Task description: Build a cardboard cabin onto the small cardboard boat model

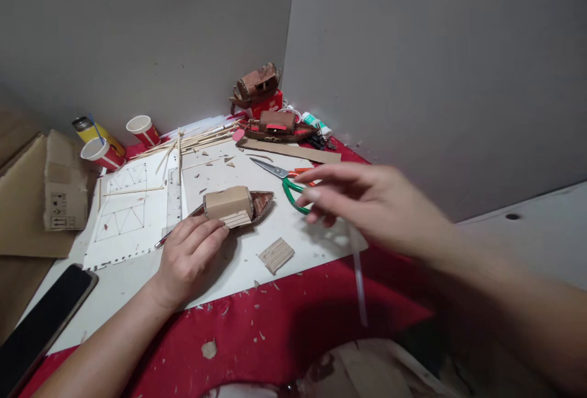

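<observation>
Flanking the cardboard boat [238, 205]: left hand [190, 257] loosely touching it, right hand [367, 202] open near scissors [287, 181].

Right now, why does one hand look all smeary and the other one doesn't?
Head view: the right hand is blurred with motion above the scissors, the left hand is sharp beside the cardboard boat, and shadows fall softly on the white paper.

The white paper sheet [316, 233] has open room in the middle, around the small ridged cardboard piece [276, 255]. The green-handled scissors [287, 181] lie just under the right hand [367, 202]. The little brown cardboard boat [236, 205] sits by the left hand [190, 257]. At the back, red paper cups [121, 141], thin wooden sticks [192, 141] and brown model boats [270, 110] crowd the bench [284, 324] near the grey wall [413, 49].
</observation>
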Available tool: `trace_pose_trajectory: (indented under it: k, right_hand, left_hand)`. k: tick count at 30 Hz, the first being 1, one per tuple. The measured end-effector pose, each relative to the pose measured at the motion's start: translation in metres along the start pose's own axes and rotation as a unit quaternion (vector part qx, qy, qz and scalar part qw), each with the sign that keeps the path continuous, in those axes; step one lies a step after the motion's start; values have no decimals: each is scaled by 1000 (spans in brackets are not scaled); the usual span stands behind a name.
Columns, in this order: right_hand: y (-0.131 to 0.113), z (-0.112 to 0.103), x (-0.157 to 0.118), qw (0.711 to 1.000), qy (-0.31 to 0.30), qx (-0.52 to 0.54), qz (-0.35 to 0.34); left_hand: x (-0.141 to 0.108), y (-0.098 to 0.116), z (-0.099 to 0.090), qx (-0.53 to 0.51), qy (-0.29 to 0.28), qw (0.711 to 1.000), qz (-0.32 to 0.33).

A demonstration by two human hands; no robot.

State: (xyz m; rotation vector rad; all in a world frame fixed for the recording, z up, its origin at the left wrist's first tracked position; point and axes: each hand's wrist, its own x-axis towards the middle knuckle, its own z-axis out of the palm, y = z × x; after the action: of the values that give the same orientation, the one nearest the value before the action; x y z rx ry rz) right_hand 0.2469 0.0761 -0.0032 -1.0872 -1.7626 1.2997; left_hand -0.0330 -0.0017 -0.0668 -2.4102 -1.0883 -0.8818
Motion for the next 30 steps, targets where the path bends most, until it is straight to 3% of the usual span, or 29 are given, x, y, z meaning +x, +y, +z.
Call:
trace_pose_trajectory:
  k: [4, 9, 14, 19, 21, 23, 26, 28, 30]
  right_hand:
    - [20, -47, -21, 968, 145, -200, -53]
    - [68, -70, -36, 879, 104, -460, -72]
    - [84, -75, -43, 848, 50, -525, -43]
    - [82, -76, -45, 846, 68, -526, -55]
    - [74, -71, -47, 869, 99, -478, -74]
    - [60, -57, -49, 923, 127, -355, -85]
    - [36, -20, -53, 992, 66, -106, -31]
    - [24, 9, -53, 995, -40, 82, 48]
    - [19, 33, -49, 966, -118, 201, 109]
  left_hand:
    - [0, -2, 1, 5, 1, 1000, 7]
    - [-3, -5, -1, 19, 1, 999, 32]
    - [-4, -10, 0, 45, -6, 998, 49]
    - [-4, -11, 1, 53, 15, 997, 51]
    - [-4, -9, -2, 48, 40, 997, 47]
    - [-1, -3, -6, 42, 65, 996, 51]
    - [4, 10, -14, 46, 87, 990, 98]
    - [8, 22, -19, 50, 81, 985, 144]
    - [10, 33, -23, 39, 64, 980, 183]
